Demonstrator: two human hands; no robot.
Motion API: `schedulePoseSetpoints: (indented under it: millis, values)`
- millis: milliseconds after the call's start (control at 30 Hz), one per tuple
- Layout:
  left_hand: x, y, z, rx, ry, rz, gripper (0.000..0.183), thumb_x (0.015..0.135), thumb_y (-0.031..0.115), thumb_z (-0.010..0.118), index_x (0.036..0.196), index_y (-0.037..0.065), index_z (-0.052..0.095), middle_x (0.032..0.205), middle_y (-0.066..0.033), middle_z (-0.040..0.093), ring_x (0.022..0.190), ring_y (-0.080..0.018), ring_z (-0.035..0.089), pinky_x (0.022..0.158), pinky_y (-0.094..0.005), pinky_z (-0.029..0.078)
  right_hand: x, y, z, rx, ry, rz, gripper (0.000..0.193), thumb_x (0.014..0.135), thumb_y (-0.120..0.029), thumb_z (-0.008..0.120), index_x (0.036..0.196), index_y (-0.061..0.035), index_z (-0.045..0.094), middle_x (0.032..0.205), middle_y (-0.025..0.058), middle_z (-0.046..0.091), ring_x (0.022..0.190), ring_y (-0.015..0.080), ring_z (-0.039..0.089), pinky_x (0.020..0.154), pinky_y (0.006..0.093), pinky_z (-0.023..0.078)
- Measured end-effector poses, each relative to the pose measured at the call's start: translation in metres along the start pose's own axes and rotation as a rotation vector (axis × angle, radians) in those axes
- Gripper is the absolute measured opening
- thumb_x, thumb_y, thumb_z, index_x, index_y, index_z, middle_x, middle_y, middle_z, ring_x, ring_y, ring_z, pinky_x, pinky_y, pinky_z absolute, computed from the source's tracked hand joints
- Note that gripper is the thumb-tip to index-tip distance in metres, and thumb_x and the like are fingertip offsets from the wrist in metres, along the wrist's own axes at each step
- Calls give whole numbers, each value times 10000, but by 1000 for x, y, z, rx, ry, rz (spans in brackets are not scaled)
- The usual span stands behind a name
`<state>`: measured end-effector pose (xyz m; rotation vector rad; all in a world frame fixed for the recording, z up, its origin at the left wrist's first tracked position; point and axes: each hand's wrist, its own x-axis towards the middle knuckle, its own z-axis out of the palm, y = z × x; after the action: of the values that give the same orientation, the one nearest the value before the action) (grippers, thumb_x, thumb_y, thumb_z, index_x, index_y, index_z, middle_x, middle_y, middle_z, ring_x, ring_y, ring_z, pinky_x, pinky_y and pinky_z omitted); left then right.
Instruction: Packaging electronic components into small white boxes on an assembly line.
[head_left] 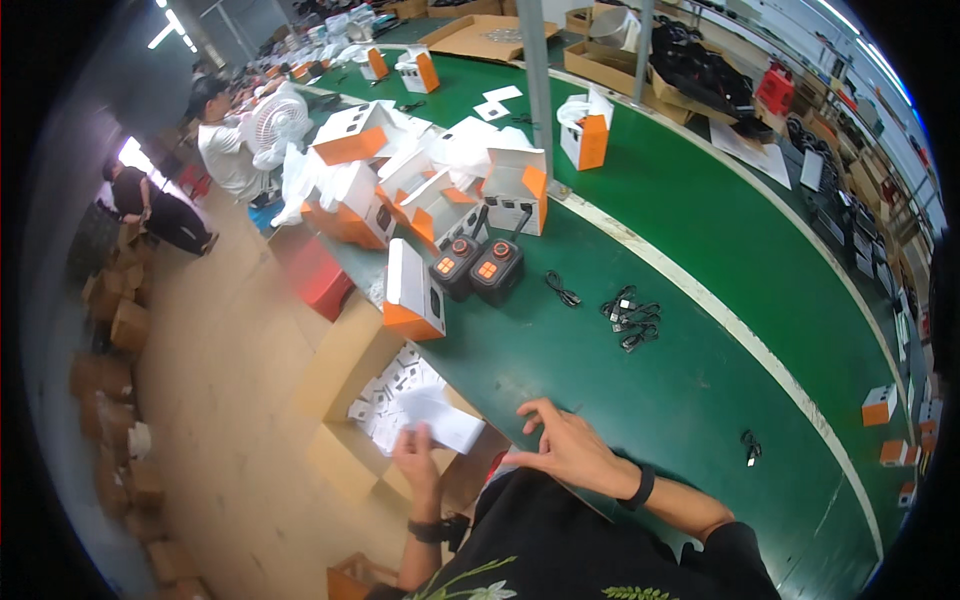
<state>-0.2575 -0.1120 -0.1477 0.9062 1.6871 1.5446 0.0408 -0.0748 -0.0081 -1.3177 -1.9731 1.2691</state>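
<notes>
My left hand (417,460) is closed on a white paper sheet (452,424), pinching its near edge. Below it is an open cardboard box (352,370) of printed leaflets (376,404), beside the table's left edge. My right hand (572,452) hangs over the edge of the green table (640,400), thumb and forefinger apart, holding nothing. Further off stand two black devices with orange buttons and antennas, the left one (455,268) touching the right one (497,272). Beside them is an upright white and orange carton (414,312).
Coiled black cables (631,318) and a single cable (562,288) lie on the table. Open cartons (352,205) with white plastic bags crowd its far left. A metal post (536,90) rises there. A red stool (318,282) stands below. Two people are at the upper left.
</notes>
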Motion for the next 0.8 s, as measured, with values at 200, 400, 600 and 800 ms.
schedulePoseSetpoints:
  millis: [200, 400, 600, 800]
  values:
    - [83, -150, -81, -16, 360, -251, 380, 1146, 268, 694, 850, 53, 589, 810, -89, 711, 766, -156, 750, 590, -296, 570, -6, -1, -36, 35, 193, 114, 519, 985, -287, 871, 1368, -7, 659, 1045, 118, 792, 768, 194, 759, 696, 370, 601]
    - [162, -227, -144, -88, 255, -615, 1208, 1021, 733, 701, 1787, 22, 94, 1600, -353, 518, 1187, -463, 747, 793, -512, 667, -12, -12, -71, 7, 284, 65, 438, 979, -184, 855, 1339, 2, 688, 1015, 104, 795, 748, 171, 733, 658, 332, 580]
    - [126, -169, -61, 37, 105, -174, 700, 1205, 428, 525, 1750, 46, 311, 1558, -250, 631, 1261, -368, 726, 961, -467, 606, 49, 38, -125, -30, 626, -137, 511, 926, -152, 876, 1370, -20, 660, 1057, 113, 755, 883, 192, 744, 801, 356, 610]
    - [2, 55, 97, 246, -144, 865, 275, 1074, 93, 602, 1292, 22, 753, 1260, -204, 755, 1146, -345, 722, 995, -462, 565, 219, 100, -253, -392, 1030, -98, 986, 848, -319, 969, 1602, 17, 430, 1355, 294, 699, 1217, 447, 712, 1051, 510, 582]
